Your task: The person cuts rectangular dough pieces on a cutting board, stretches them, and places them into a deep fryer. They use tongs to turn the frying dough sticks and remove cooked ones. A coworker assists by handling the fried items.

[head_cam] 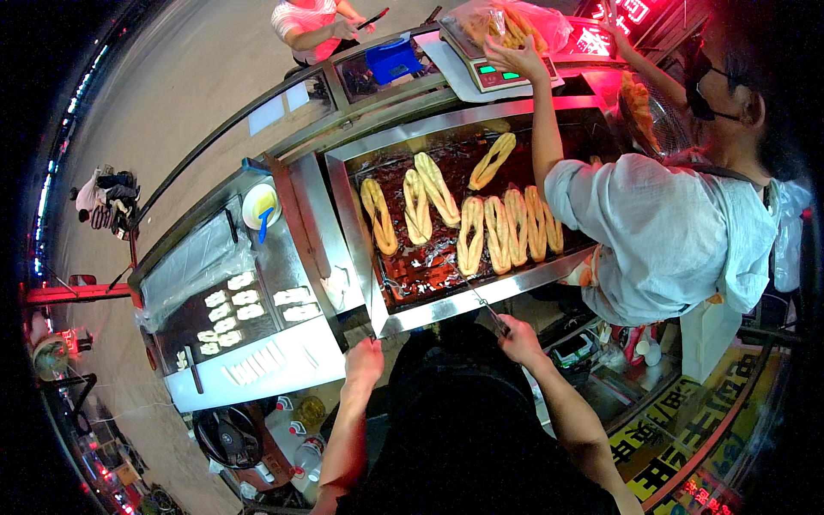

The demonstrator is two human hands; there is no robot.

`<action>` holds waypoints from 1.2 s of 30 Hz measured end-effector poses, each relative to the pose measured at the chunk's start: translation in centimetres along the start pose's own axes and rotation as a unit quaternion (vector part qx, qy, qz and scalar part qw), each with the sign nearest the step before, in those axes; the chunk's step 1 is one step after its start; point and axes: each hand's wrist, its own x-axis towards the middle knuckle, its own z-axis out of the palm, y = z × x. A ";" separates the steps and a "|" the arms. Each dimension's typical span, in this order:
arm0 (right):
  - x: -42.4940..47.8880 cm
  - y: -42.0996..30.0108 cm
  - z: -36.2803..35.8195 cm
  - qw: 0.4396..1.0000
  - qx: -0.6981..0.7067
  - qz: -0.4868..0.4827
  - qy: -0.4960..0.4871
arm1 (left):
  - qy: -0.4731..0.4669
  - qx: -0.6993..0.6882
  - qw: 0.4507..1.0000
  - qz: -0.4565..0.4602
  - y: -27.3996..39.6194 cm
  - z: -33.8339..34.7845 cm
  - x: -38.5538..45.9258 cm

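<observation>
A wide steel frying vat (444,310) of dark oil lies in front of me. Several golden fried dough sticks float in it: one (380,219) near the left wall, a pair (425,196) left of the middle, one (492,161) at the back and a row (505,232) along the near side. My left hand (364,362) grips a thin metal rod (371,302) by the vat's near left corner. In my right hand (520,340) is the handle of another thin metal rod (492,310), which crosses the near rim and reaches over the oil below the row.
At right, a co-worker (656,238) stretches an arm over the vat to a bag of fried dough (515,29) on a scale (499,76). Raw dough strips (257,364) lie on a white board (212,396), near a bowl (251,212). A wire strainer (669,132) stands far right.
</observation>
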 end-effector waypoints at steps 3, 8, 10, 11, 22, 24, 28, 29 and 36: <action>0.1 1.1 0.2 1.000 0.006 -0.004 0.021 | -0.159 -0.331 0.929 -0.050 0.4 -0.4 0.1; -0.4 -0.6 -0.9 0.999 0.042 0.030 -0.002 | -0.300 -0.677 0.671 -0.034 0.2 -3.2 -2.0; -0.4 -0.7 -1.0 0.999 0.026 0.022 -0.008 | -0.244 -0.567 0.783 -0.072 0.9 -3.3 -1.9; -0.3 -0.7 -0.8 1.000 0.014 0.024 -0.014 | -0.214 -0.505 0.831 -0.090 1.3 -3.4 -1.8; -1.7 1.2 0.2 0.993 0.095 0.058 0.029 | -0.123 -0.295 0.947 -0.034 3.1 -2.9 -2.5; -2.1 2.0 0.1 0.981 0.151 0.102 0.066 | -0.154 -0.271 0.950 -0.017 3.7 -2.5 -2.0; -2.3 3.9 0.1 0.949 0.244 0.134 0.151 | -0.219 -0.230 0.948 0.000 7.6 -2.4 -1.7; -2.3 4.4 0.1 0.940 0.262 0.137 0.172 | -0.241 -0.207 0.948 0.008 8.7 -2.2 -1.3; -1.2 9.3 -1.7 0.891 0.288 0.158 0.313 | -0.341 -0.087 0.931 0.102 15.3 1.1 2.3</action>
